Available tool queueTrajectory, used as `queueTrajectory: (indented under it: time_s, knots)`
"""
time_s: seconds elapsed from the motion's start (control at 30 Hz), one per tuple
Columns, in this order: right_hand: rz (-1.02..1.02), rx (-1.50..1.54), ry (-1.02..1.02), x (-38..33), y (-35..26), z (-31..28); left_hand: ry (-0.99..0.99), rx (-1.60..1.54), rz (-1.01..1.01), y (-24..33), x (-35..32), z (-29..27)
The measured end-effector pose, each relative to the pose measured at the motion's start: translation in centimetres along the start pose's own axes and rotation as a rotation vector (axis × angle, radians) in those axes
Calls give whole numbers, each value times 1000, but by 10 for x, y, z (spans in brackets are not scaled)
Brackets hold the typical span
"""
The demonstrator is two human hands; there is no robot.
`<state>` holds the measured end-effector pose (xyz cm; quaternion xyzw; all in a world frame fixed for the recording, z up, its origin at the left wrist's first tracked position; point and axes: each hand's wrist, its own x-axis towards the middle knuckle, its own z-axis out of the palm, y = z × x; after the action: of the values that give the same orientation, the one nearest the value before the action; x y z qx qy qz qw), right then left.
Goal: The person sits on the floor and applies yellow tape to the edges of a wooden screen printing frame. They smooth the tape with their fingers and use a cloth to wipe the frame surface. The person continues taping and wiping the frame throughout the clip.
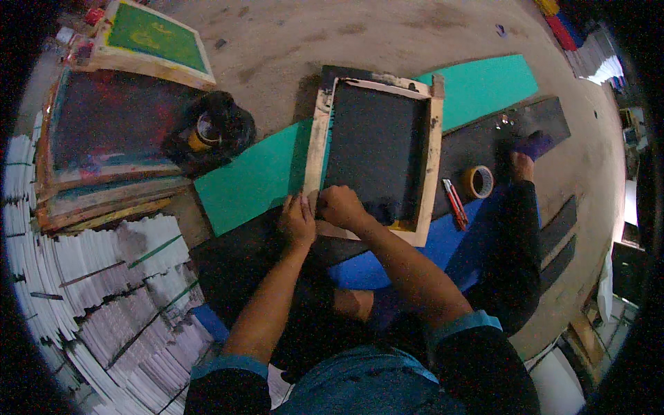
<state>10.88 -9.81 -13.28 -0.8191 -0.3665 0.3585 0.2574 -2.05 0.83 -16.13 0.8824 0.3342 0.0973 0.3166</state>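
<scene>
A wooden screen-printing frame (434,145) with dark mesh lies in front of me, over green and dark boards. My left hand (297,223) is closed on its near left corner, fingers pressed against the outer side of the rail. Just inside that corner, my right hand (344,207) is curled into a fist over the mesh edge. Whatever its fingers hold, if anything, is hidden beneath them. To the right of the frame lie a red utility knife (456,205) and a roll of tan tape (478,182).
Stacked screens (114,124) stand at the far left, topped by a green-mesh screen (153,39). A container in a black plastic bag (207,130) sits beside them. Bundled paper stacks (138,297) fill the near left. My foot (530,148) rests on the dark board at right.
</scene>
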Motion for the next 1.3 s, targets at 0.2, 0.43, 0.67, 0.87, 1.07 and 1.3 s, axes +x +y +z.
queueTrajectory:
  time_s: [0.2, 0.43, 0.67, 0.87, 1.07, 1.3]
  knots:
    - [39, -325, -157, -83, 21, -60, 117, 82, 42, -5, -7, -6]
    - [84, -443, -110, -109, 39, -57, 134, 69, 33, 9, -6, -9]
    - [200, -401, 3, -135, 52, -67, 162, 78, 65, 2, -7, -3]
    - [175, -235, -47, -126, 38, -51, 69, 48, -12, -3, -4, -4]
    - [89, -324, -86, -128, 57, -38, 151, 73, 57, 2, -7, 0]
    - [-106, -241, -8, -78, -26, -14, 79, 58, 8, -28, -6, 12]
